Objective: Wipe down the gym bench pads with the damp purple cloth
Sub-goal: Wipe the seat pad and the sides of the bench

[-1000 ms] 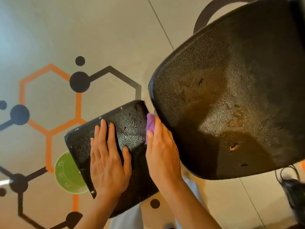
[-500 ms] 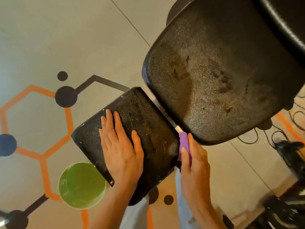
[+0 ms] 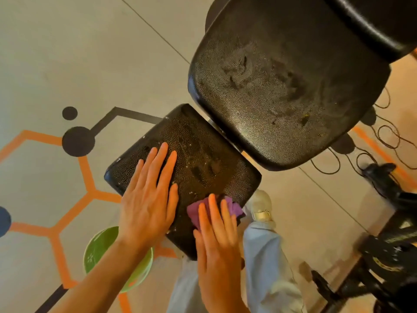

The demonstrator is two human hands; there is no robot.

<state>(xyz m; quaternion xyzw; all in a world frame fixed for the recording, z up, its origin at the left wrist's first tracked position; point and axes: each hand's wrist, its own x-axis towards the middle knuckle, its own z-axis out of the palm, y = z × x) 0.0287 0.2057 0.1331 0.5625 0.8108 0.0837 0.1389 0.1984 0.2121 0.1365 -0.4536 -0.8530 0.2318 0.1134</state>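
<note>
Purple cloth (image 3: 234, 207), soft & limp, lay bunched under right hand (image 3: 217, 242), fingers flat; left hand (image 3: 147, 199) spread on seat pad (image 3: 203, 159). Best pressed flat w/ palm.

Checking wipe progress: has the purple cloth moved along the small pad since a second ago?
Yes. The purple cloth has slid from the small pad's edge beside the large pad to its near corner.

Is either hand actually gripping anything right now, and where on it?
Nothing is gripped. The right hand presses flat on the purple cloth, covering its near part; the left hand rests flat on the seat pad.
</note>
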